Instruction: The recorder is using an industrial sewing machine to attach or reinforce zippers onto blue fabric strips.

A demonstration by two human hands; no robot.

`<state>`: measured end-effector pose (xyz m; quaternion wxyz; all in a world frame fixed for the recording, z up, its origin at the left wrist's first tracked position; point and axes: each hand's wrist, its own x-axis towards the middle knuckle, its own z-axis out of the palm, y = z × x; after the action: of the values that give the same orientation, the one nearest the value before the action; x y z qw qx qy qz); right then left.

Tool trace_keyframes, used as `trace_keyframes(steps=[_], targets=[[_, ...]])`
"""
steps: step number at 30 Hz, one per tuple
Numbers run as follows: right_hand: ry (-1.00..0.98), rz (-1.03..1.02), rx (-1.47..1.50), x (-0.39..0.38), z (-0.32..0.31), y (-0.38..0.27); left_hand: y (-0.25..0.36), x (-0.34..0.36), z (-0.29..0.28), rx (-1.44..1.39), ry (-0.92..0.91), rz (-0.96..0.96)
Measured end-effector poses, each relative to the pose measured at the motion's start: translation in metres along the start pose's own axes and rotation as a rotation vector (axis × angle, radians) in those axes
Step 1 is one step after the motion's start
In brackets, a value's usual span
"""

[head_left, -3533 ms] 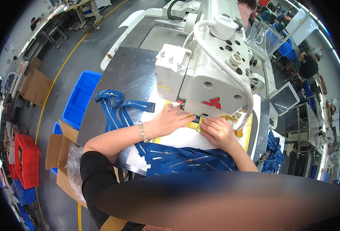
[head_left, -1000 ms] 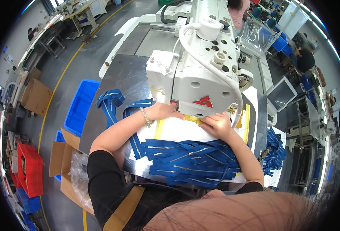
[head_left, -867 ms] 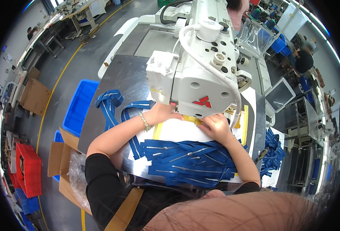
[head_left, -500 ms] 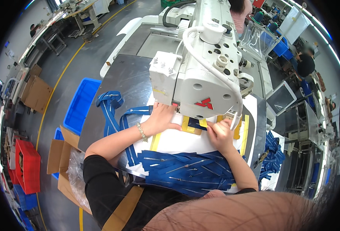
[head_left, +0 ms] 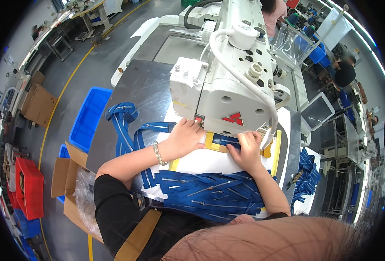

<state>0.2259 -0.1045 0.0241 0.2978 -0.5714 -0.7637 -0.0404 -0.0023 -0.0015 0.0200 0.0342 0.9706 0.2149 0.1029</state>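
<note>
My left hand lies on the white sheet at the left of a yellow fixture, fingers slightly bent and thumb apart, beside the sewing machine's head. My right hand grips a blue zipper piece at that fixture, fingertips partly hidden by the machine. A pile of blue zipper strips lies just in front of both hands. At the left, a looped blue zipper tape rests on the metal table.
Blue bins, an open cardboard box with plastic and a red crate stand at the left. More zipper strips lie at the right beside a tilted screen. Co-workers are in the background.
More of the yellow fixture and a blue piece in it shows than a second ago. My left thumb has dropped lower; my right hand has shifted slightly, its fingers now more upright.
</note>
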Motion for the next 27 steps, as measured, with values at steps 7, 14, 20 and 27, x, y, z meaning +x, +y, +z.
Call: trace_keyframes(steps=[7,14,20,27], targets=[[-0.131,-0.042,0.039,-0.001,-0.01,-0.001,-0.012,-0.003,0.011,-0.22,-0.091,0.006],[-0.106,-0.088,-0.106,-0.007,0.007,0.009,-0.013,0.0,0.005,-0.312,-0.178,-0.116],[-0.057,0.011,0.102,-0.011,0.014,0.016,-0.018,-0.001,0.017,-0.349,-0.027,-0.049],[-0.026,0.174,0.327,-0.009,0.014,0.009,-0.011,0.004,0.014,-0.601,-0.075,-0.029]])
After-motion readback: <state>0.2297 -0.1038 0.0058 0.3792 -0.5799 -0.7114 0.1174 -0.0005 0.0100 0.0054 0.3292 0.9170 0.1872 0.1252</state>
